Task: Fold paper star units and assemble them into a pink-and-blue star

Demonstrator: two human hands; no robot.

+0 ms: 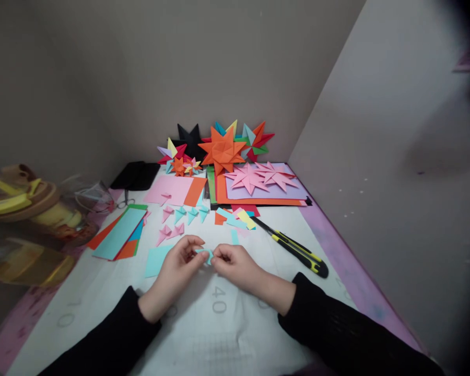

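Between my two hands is a small light-blue folded paper piece (204,254), mostly covered by my fingers. My left hand (182,258) pinches it from the left, while the thumb and fingertips of my right hand (235,263) grip its right side. A flat light-blue paper sheet (156,261) lies partly under my left hand. Just beyond my hands, several small folded light-blue pieces (192,214) sit in a row beside folded pink pieces (167,213). Loose paper scraps (235,218) in mixed colours lie past my right hand.
A yellow-and-black utility knife (293,248) lies at right. Coloured paper strips (119,232) and scissors (126,201) are at left, near a blurred lidded container (47,209). Orange (223,150) and pink paper stars (248,178) stand or lie at the back by the wall.
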